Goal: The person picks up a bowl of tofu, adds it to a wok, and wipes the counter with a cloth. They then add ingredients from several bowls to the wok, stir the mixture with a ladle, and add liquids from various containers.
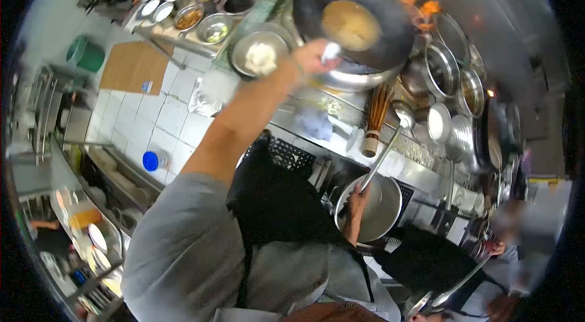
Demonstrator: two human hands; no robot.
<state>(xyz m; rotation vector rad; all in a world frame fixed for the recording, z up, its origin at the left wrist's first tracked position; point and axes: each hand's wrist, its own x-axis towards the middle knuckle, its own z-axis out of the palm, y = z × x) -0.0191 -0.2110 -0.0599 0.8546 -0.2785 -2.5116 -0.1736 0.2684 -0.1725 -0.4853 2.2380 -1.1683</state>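
Note:
My left hand [314, 57] is closed at the near rim of a large black wok [393, 35], with a bit of white cloth [331, 52] at the grip. A pool of brownish liquid [350, 24] lies in the wok, and orange flames [420, 5] rise behind it. My right hand [355, 206] is wrapped around the long handle of a metal ladle [385, 151]. The ladle's bowl [403, 113] is raised toward the stove counter, beside a bamboo wok brush [373, 130]. Below my right hand stands a deep metal pot [385, 224].
A bowl of white food [261, 57] sits left of the wok. Several ingredient bowls [189, 17] fill the counter at upper left. Metal pans [442, 69] crowd the right. A co-worker's hand [496, 249] is at lower right. A blue-lidded tub [155, 160] stands on the floor.

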